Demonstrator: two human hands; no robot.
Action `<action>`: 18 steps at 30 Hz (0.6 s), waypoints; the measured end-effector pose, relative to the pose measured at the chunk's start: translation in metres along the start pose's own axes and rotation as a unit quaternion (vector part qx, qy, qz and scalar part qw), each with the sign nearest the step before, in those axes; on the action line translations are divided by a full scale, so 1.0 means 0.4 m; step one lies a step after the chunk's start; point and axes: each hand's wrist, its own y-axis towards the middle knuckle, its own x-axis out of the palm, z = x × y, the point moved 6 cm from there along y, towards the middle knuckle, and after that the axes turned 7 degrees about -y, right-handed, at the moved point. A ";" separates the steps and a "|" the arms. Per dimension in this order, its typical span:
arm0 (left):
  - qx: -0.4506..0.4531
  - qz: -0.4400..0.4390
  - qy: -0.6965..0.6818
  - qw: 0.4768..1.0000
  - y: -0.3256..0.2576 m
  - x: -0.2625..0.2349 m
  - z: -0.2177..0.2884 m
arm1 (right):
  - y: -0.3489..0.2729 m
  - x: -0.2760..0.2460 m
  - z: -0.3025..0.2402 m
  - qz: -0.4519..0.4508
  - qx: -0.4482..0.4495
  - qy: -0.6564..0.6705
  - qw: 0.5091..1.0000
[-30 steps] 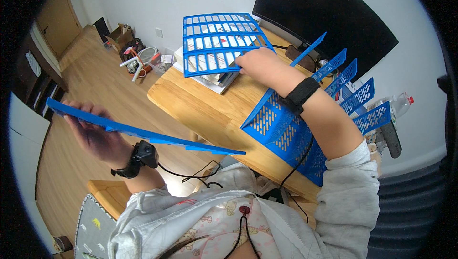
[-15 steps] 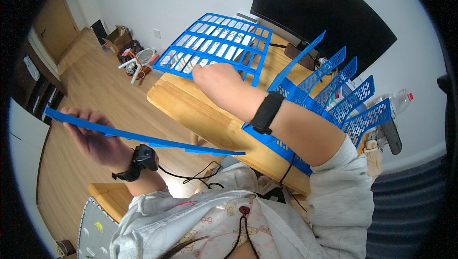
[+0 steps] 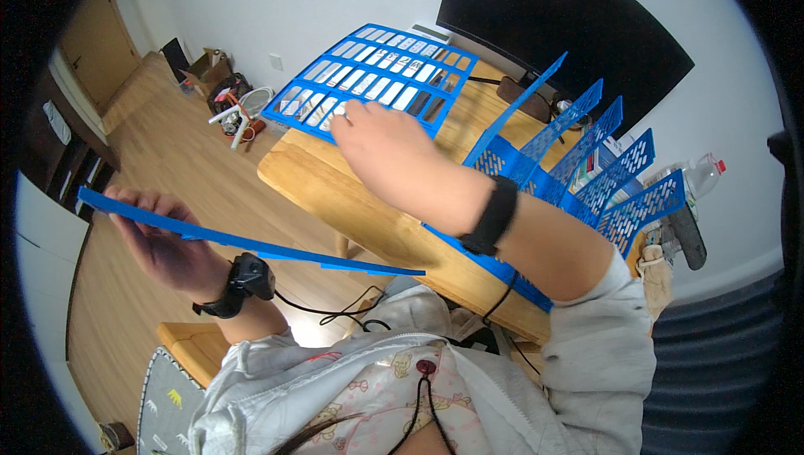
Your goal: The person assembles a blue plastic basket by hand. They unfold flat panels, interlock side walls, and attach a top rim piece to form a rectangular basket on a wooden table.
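My left hand (image 3: 163,245) grips a thin blue plastic panel (image 3: 251,243) that shows almost edge-on. It hangs in the air between my body and the table. At the table's far left part, a blue slotted panel (image 3: 368,74) lies over white things seen through its slots. My right hand (image 3: 381,132) has its fingers curled at this panel's near edge; the fingertips are partly hidden. Beneath my right forearm stands a blue file rack (image 3: 536,172) with several upright perforated dividers.
A wooden table (image 3: 335,191) carries these things. Behind it is a large dark monitor (image 3: 561,28). A clear bottle (image 3: 702,177) with a red cap stands at the right. Black cables hang near my lap. A box (image 3: 207,69) and other clutter sit on the floor at far left.
The slotted panel has shifted slightly left and lies flatter over the white things. My right hand has turned, with more of its fingers showing. My left hand stays nearly still.
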 end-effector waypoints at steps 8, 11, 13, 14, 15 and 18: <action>-0.034 -0.023 0.024 0.999 0.000 0.024 -0.038 | -0.348 -0.247 0.165 -0.096 0.028 0.118 0.988; -0.055 -0.051 0.001 0.997 0.006 0.048 -0.062 | -0.571 -0.343 0.258 -0.150 0.245 0.191 0.939; -0.070 -0.067 -0.010 0.995 0.008 0.069 -0.083 | -0.758 -0.382 0.298 -0.048 0.429 0.316 0.845; -0.080 -0.073 -0.015 0.994 0.008 0.081 -0.096 | -0.843 -0.391 0.313 -0.014 0.468 0.334 0.818; -0.092 -0.074 -0.026 0.993 0.008 0.093 -0.110 | -0.919 -0.388 0.320 0.034 0.475 0.385 0.791; -0.116 -0.066 -0.072 0.988 0.014 0.125 -0.157 | -1.120 -0.296 0.326 -0.020 0.582 0.306 0.753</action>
